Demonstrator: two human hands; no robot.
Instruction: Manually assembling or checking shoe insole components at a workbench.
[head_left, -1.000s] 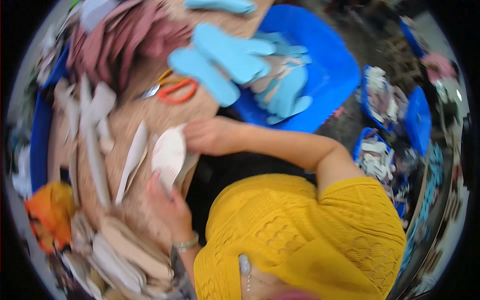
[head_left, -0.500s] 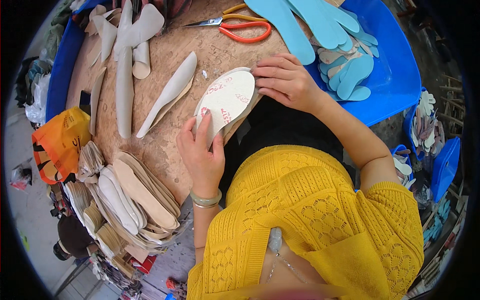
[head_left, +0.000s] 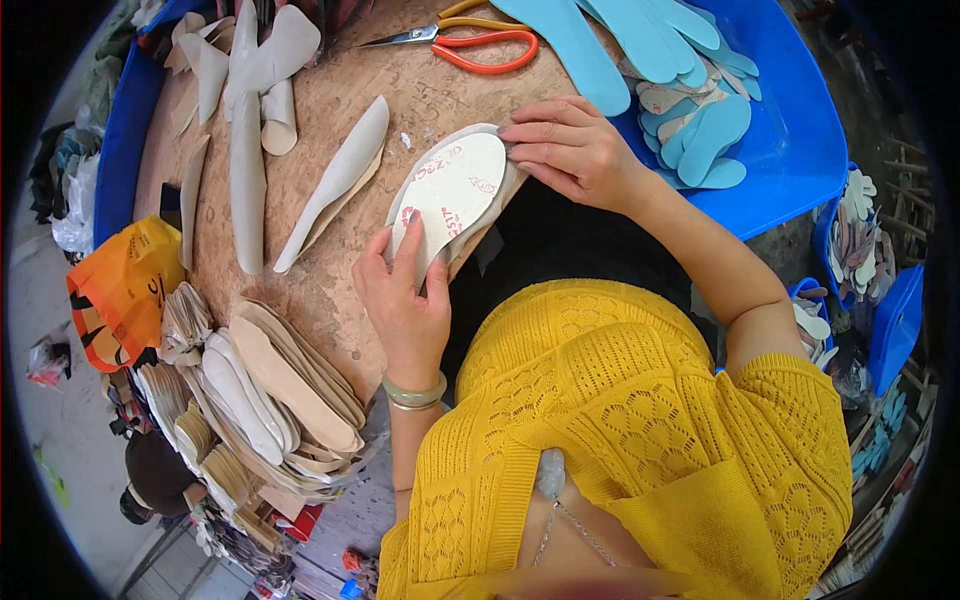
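A white insole (head_left: 462, 180) with red print lies over a slightly larger pale grey piece, whose rim shows along its upper left side, at the table's near edge. My left hand (head_left: 405, 300) grips its narrow end, a finger on top and the thumb at the near edge. At the wide end, my right hand (head_left: 570, 155) pinches the edges of both layers; its thumb is hidden. To the left, a curled grey lining piece (head_left: 345, 165) rests on a beige one.
Red-handled scissors (head_left: 485, 50) lie at the back, beside blue insoles (head_left: 570, 60). A blue tub (head_left: 800, 170) at right holds more. Stacked beige insoles (head_left: 290, 375) and an orange bag (head_left: 128, 290) sit at left. Rolled grey pieces (head_left: 247, 180) lie at far left.
My right fingers have shifted slightly along the wide end's edge. The left hand keeps its hold, and the whole view has moved a little.
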